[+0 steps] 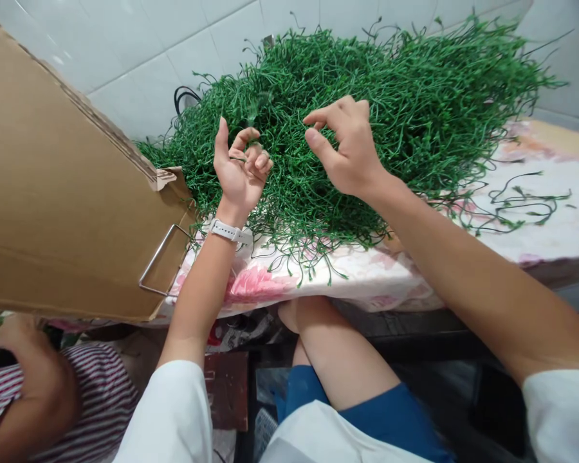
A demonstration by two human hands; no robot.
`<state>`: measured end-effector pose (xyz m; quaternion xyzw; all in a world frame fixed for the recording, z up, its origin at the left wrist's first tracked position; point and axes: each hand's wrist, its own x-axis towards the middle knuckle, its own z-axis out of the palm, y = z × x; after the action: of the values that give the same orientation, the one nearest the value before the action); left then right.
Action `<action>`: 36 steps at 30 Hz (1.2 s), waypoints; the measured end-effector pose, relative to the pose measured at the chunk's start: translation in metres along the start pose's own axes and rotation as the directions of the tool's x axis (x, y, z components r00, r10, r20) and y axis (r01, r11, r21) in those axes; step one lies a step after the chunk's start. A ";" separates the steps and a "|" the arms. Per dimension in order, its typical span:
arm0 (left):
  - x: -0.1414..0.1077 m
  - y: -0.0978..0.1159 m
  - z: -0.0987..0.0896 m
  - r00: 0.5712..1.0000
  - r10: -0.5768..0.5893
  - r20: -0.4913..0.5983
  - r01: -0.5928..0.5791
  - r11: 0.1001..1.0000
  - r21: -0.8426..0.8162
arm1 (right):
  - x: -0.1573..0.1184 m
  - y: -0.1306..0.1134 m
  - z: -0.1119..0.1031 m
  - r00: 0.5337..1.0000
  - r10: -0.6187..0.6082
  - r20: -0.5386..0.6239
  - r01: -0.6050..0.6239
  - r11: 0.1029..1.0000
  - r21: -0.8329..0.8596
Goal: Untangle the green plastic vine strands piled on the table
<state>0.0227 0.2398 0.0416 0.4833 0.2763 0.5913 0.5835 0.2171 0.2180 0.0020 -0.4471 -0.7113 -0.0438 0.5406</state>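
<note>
A large heap of thin green artificial stems (347, 148) with small budded tips spreads in front of me. My left hand (244, 164), a pale watch band on its wrist, is palm up over the heap's left part. Its fingers are curled around bits of green stem, and a blurred tip shows just above them. Over the middle of the heap is my right hand (345, 145), with thumb and forefinger bent towards each other and a small gap between them. Nothing shows in that gap; its other fingers are partly hidden.
A big cardboard box (62, 180) stands at the left, with a bent metal wire handle (157, 257) near it. Loose stems lie on the flowered tablecloth (265, 283) and at the right. Another person's arm (43, 373) shows at the lower left. A tiled wall (139, 45) rises behind.
</note>
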 end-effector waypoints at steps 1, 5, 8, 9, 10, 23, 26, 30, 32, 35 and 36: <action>-0.001 0.001 0.000 1.000 -0.004 0.013 0.004 1.000 -0.016 | -0.001 -0.002 0.000 1.000 -0.026 -0.001 0.026 0.999 -0.041; -0.006 0.003 0.001 0.996 0.007 0.083 -0.002 0.999 -0.052 | -0.005 -0.013 0.001 0.996 -0.062 0.059 0.067 0.994 -0.083; -0.008 0.000 0.002 0.992 0.064 0.112 -0.065 0.998 0.007 | -0.007 -0.020 0.003 0.988 -0.080 0.134 0.094 0.991 -0.096; -0.009 -0.001 0.003 0.989 0.086 0.118 -0.092 0.995 0.041 | -0.007 -0.021 0.003 0.984 -0.082 0.157 0.098 0.991 -0.095; -0.010 -0.002 0.003 0.986 0.109 0.124 -0.119 0.990 0.075 | -0.008 -0.023 0.004 0.981 -0.080 0.174 0.097 0.991 -0.089; -0.009 -0.004 -0.004 0.959 0.163 0.231 -0.166 0.986 -0.003 | -0.005 -0.029 -0.004 0.973 -0.123 0.195 0.176 0.943 -0.282; -0.011 0.000 -0.005 0.953 0.127 0.275 -0.126 0.992 -0.022 | 0.001 -0.027 -0.005 0.979 -0.110 0.171 0.158 0.942 -0.295; -0.007 -0.005 -0.009 0.917 0.147 0.370 -0.174 0.984 0.040 | 0.018 -0.025 -0.027 0.990 -0.021 -0.136 -0.007 0.979 -0.203; -0.001 -0.012 -0.012 0.921 0.192 0.340 -0.254 0.956 0.148 | 0.025 -0.031 -0.049 0.950 0.039 -0.311 -0.059 0.997 -0.057; 0.007 -0.021 -0.018 0.914 0.310 0.260 -0.399 0.801 0.446 | 0.033 -0.048 -0.089 0.797 0.032 -0.604 0.030 0.995 0.092; 0.009 -0.023 -0.020 0.898 0.353 0.263 -0.440 0.715 0.543 | 0.037 -0.053 -0.101 0.716 0.003 -0.698 0.081 0.993 0.088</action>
<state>0.0155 0.2572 0.0162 0.7283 0.2936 0.5515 0.2815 0.2542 0.1528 0.0958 -0.3515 -0.4659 -0.1802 0.7918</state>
